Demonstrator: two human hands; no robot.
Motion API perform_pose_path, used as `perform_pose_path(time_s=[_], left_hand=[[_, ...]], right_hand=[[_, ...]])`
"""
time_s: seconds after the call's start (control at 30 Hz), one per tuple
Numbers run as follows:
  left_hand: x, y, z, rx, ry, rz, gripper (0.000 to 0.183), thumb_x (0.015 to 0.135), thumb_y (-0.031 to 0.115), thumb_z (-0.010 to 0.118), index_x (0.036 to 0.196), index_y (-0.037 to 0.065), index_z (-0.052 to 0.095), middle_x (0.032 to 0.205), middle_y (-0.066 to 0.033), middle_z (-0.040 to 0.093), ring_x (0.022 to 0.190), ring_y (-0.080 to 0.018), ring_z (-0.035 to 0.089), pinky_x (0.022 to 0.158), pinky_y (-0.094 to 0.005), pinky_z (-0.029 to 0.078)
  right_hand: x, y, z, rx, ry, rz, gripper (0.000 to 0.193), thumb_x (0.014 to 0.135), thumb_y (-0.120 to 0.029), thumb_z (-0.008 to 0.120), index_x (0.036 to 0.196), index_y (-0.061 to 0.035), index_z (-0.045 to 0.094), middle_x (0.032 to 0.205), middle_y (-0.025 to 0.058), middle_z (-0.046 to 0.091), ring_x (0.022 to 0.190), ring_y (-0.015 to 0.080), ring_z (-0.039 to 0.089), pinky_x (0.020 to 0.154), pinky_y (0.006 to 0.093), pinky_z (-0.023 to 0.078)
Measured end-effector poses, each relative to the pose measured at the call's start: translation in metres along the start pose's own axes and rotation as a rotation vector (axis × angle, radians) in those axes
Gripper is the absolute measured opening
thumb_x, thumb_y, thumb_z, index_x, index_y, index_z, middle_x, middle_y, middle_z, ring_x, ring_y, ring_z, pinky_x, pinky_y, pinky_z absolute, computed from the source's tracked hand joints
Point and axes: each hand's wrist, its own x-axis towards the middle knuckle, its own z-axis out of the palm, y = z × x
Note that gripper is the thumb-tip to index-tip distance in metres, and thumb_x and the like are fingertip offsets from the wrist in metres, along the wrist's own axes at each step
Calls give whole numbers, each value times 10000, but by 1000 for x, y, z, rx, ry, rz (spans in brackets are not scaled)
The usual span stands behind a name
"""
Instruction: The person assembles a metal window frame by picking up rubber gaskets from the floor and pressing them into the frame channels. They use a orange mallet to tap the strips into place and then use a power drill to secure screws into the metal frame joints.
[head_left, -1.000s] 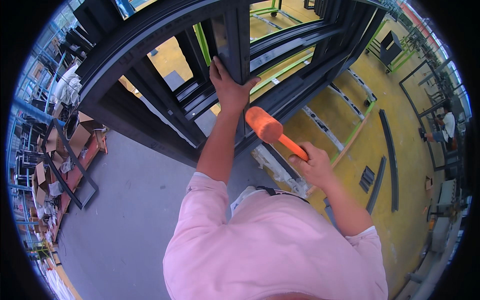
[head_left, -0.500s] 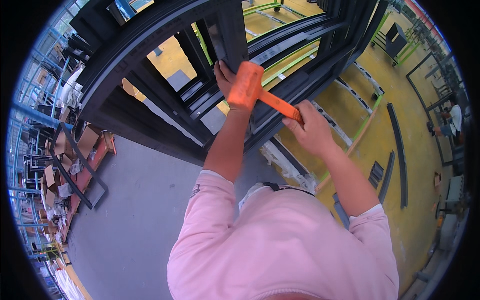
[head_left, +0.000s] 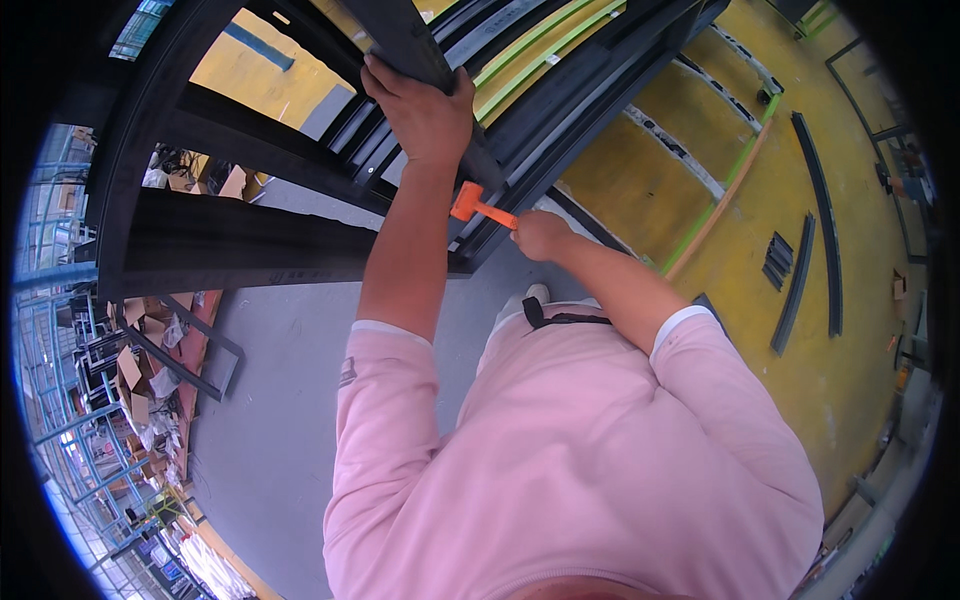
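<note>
A large dark window frame (head_left: 245,237) with several bars fills the upper left and middle. My left hand (head_left: 425,115) is wrapped round one broad dark bar (head_left: 405,38) of it, thumb on the right side and fingers on the left. In my right hand (head_left: 543,236) is an orange mallet (head_left: 466,201), gripped by its handle. The mallet's head is beside the lower end of that bar, just right of my left forearm; whether it touches the bar I cannot tell.
Green rails with white-wrapped crossbars (head_left: 672,148) stand low to the right. Long dark strips (head_left: 820,210) and short dark pieces (head_left: 777,260) lie on the yellow floor. Left are cartons (head_left: 130,370), a loose dark frame (head_left: 165,360) and blue racking (head_left: 55,400).
The mallet has gone down from above my left wrist to the bar's lower end. My left hand has shifted up and left along the bar, and the view has turned.
</note>
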Motion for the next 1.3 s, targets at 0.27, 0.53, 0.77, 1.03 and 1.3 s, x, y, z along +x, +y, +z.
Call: perform_pose_path(time_s=[0.27, 0.53, 0.77, 1.03, 1.3], left_hand=[[-16, 32, -13, -89, -82, -231, 1157, 834, 176, 800, 1557, -54, -73, 1551, -358, 77, 1355, -547, 332, 1067, -532, 425], [-102, 77, 44, -149, -420, 124, 524, 815, 49, 674, 1326, 40, 562, 1354, -200, 496, 1322, -409, 432, 1115, -512, 324], [-3, 22, 217, 91, -469, -1, 480, 840, 217, 731, 1221, -44, 602, 1197, -262, 616, 1143, -433, 571, 965, -508, 479], [84, -64, 301, 523, -782, -285, 786, 865, 567, 636, 1452, 70, 474, 1392, -226, 548, 1289, -415, 530, 1030, -612, 400], [108, -79, 316, 424, -913, -122, 759, 869, 543, 668, 1414, 35, 522, 1371, -259, 531, 1286, -426, 518, 1057, -570, 420]], right_hand=[[-22, 65, 0, 190, -155, -59, 469, 947, -438, 618, 1083, 7, 678, 1076, 229, 707, 1027, 405, 668, 897, 482, 507], [-183, 269, 68, 419, -208, 545, 492, 897, -394, 671, 1093, 56, 698, 903, 225, 717, 744, 315, 711, 663, 440, 547], [-412, 377, 179, 1174, 424, 1527, 279, 967, -251, 575, 902, 15, 628, 615, 142, 549, 470, 240, 539, 429, 417, 399], [-457, 312, 239, 1769, 1442, 1884, 210, 1000, -226, 490, 951, -40, 576, 623, 93, 473, 500, 215, 474, 443, 408, 383], [-330, 169, 303, 2104, 826, 1480, 311, 1012, -303, 568, 826, -54, 557, 657, 77, 538, 531, 224, 527, 489, 399, 453]])
